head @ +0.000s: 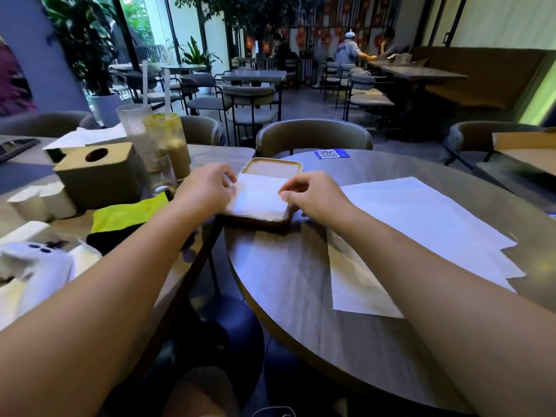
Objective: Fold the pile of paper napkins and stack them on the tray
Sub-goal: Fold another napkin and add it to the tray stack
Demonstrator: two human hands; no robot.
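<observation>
A folded white napkin (258, 196) lies on the near half of a tan rounded tray (272, 168) at the left edge of the round table. My left hand (207, 186) pinches the napkin's left edge with curled fingers. At its right edge my right hand (313, 197) pinches it too. A pile of flat, unfolded white napkins (421, 233) is spread on the table to the right, partly under my right forearm.
A wooden tissue box (97, 174), two tall glasses with straws (164, 142), a yellow-green and black cloth (129, 218) and white items crowd the adjoining table on the left. A blue QR card (331, 153) lies at the round table's (301, 296) far edge. Chairs stand behind.
</observation>
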